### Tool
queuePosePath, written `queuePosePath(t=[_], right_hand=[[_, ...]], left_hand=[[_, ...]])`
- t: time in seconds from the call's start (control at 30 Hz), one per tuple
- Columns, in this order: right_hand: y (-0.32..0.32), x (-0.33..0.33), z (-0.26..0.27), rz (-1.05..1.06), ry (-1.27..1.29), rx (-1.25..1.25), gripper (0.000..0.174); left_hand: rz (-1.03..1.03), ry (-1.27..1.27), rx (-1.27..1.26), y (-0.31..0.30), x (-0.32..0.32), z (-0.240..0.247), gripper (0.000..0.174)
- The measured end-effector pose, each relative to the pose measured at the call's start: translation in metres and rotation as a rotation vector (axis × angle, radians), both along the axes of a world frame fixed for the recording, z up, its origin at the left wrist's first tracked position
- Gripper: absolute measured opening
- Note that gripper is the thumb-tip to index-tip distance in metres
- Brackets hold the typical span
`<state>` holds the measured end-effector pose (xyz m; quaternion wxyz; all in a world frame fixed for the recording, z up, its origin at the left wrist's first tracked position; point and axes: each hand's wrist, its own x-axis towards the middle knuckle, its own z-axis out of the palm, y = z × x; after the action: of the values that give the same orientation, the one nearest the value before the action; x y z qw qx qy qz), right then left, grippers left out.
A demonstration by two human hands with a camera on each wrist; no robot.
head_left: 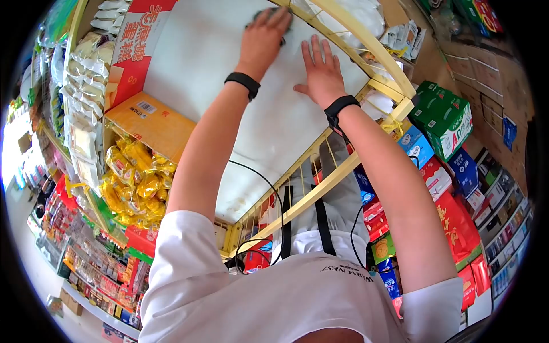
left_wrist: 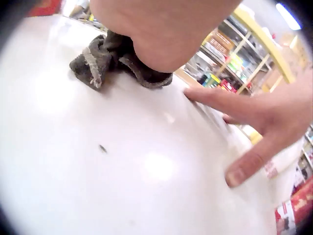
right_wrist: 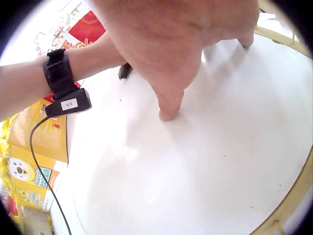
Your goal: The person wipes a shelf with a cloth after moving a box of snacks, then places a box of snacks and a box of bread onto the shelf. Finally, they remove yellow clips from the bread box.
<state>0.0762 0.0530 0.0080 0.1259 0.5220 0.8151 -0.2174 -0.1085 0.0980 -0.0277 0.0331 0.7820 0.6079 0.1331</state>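
In the head view, my left hand [head_left: 260, 46] grips a bunched dark grey rag [head_left: 250, 26] against a white flat surface [head_left: 263, 120], near its far edge. Folds of the rag [left_wrist: 95, 63] stick out below the palm in the left wrist view; the fingertips are hidden there. To its right, my right hand [head_left: 323, 71] rests on the same surface with fingers spread and thumb out to the side. It holds nothing. A small dark speck [left_wrist: 102, 148] lies on the white surface near the rag.
A yellow railing [head_left: 309, 197] borders the surface on my side and the right. On the left stand an orange carton flap [head_left: 151, 123], yellow wrapped packets [head_left: 137, 183] and a red box panel [head_left: 134, 51]. A green box [head_left: 440, 117] sits at right. Black cables hang from both wrists.
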Motion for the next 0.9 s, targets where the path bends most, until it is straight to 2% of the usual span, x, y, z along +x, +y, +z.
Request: queuePosePath(t=[0.03, 0.13, 0.17, 0.2, 0.27, 0.3, 0.4, 0.47, 0.5, 0.53, 0.6, 0.67, 0.73, 0.83, 0.87, 0.9], right_hand=[[-0.001, 0.0, 0.0, -0.001, -0.001, -0.003, 0.113], [0.0, -0.003, 0.002, -0.014, -0.025, -0.026, 0.112], [0.002, -0.005, 0.002, -0.001, -0.082, -0.058, 0.113], [0.004, -0.007, 0.003, 0.01, -0.136, -0.088, 0.114], [0.003, -0.007, 0.002, 0.002, -0.12, -0.082, 0.114], [0.002, -0.006, 0.002, -0.004, -0.088, -0.05, 0.112], [0.003, -0.005, 0.001, -0.021, -0.056, -0.03, 0.11], [-0.001, -0.005, 0.003, -0.027, -0.056, -0.06, 0.109], [0.0, -0.006, 0.002, -0.02, -0.092, -0.078, 0.111], [0.003, -0.007, 0.003, -0.013, -0.125, -0.089, 0.113], [0.002, -0.009, 0.001, -0.019, -0.083, -0.055, 0.115], [0.001, -0.006, 0.0, -0.027, -0.078, -0.05, 0.115], [0.005, -0.006, 0.0, -0.017, -0.125, -0.066, 0.115], [0.003, -0.007, -0.002, 0.007, -0.154, -0.089, 0.113], [0.003, -0.006, -0.001, 0.014, -0.149, -0.086, 0.113], [0.003, -0.006, 0.0, -0.006, -0.108, -0.076, 0.114]], left_hand=[[0.073, -0.021, 0.017, 0.002, -0.003, -0.001, 0.047], [0.173, 0.049, 0.065, -0.013, 0.04, -0.01, 0.048], [0.087, 0.104, 0.061, -0.021, 0.048, -0.009, 0.048], [0.089, 0.105, 0.063, -0.02, 0.042, -0.007, 0.048], [-0.117, -0.009, 0.018, -0.012, 0.015, -0.001, 0.047], [-0.001, -0.049, -0.013, -0.006, 0.006, 0.0, 0.056], [0.19, -0.017, 0.084, -0.007, 0.02, -0.002, 0.052], [0.088, -0.067, 0.057, -0.018, 0.036, -0.005, 0.053], [-0.013, -0.009, 0.073, -0.023, 0.036, -0.003, 0.054], [-0.006, -0.004, 0.075, -0.021, 0.027, 0.0, 0.054], [-0.147, -0.025, -0.01, -0.007, -0.001, 0.006, 0.055], [0.015, -0.095, 0.042, 0.008, -0.013, 0.001, 0.054], [0.127, -0.063, 0.117, 0.002, 0.01, -0.005, 0.051], [-0.079, -0.013, 0.067, -0.021, 0.037, -0.002, 0.048], [-0.071, -0.008, 0.069, -0.02, 0.031, 0.0, 0.048], [-0.156, -0.083, 0.023, -0.015, 0.02, 0.003, 0.048]])
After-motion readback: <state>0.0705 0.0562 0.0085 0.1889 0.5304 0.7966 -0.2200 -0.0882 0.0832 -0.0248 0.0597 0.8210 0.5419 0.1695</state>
